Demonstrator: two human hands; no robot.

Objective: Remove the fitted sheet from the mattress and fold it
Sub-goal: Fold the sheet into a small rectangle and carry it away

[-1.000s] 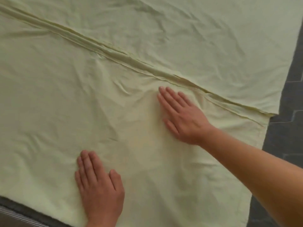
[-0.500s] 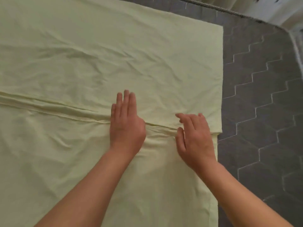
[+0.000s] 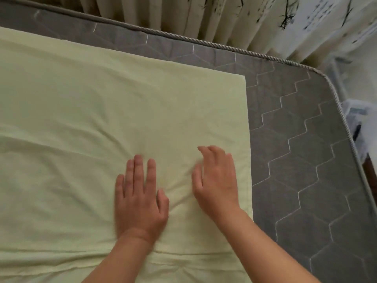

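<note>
The pale yellow-green fitted sheet (image 3: 102, 111) lies spread flat in layers on the grey quilted mattress (image 3: 306, 160). A folded hem line runs across it near the bottom of the view, under my forearms. My left hand (image 3: 138, 193) presses flat on the sheet with straight fingers. My right hand (image 3: 216, 180) rests on the sheet just to its right, near the sheet's right edge, with fingers slightly bent and holding nothing. Small creases fan out between the two hands.
Bare mattress shows to the right of the sheet and along the far side, edged with corded piping (image 3: 204, 40). Patterned curtains (image 3: 244, 19) hang behind the far edge. The mattress's rounded corner (image 3: 324, 75) is at the upper right.
Both hands have slid forward over the hem line onto the far layer of the sheet. The view has tilted up, so the mattress's far edge and curtains now show.
</note>
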